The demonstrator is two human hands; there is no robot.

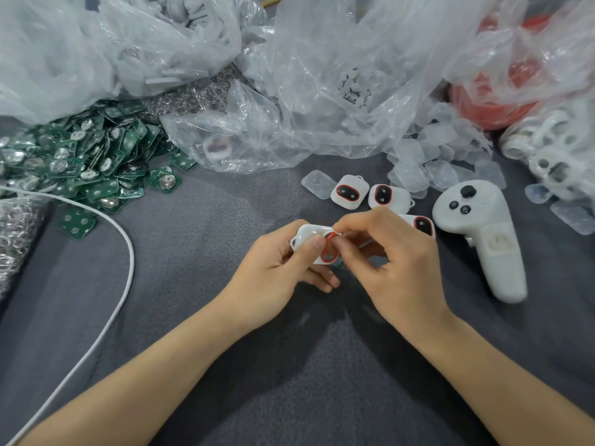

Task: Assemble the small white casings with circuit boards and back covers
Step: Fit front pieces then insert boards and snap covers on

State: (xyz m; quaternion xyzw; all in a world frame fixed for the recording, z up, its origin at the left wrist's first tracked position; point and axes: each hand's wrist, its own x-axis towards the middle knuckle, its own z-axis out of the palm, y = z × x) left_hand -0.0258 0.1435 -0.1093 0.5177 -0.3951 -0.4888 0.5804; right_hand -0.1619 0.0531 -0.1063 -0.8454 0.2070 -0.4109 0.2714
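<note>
- The left hand (273,268) gripped a white casing (310,241) above the tabletop (193,284).
- The right hand (396,268) pinched a red ring (327,249) at the casing's opening.
- Circuit boards (80,159) lay heaped far left.

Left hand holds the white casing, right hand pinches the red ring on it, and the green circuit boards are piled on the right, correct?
Not quite. In the head view the green circuit boards are piled on the left, not the right. The rest stands: the left hand holds the white casing and the right hand pinches the red ring.
</note>
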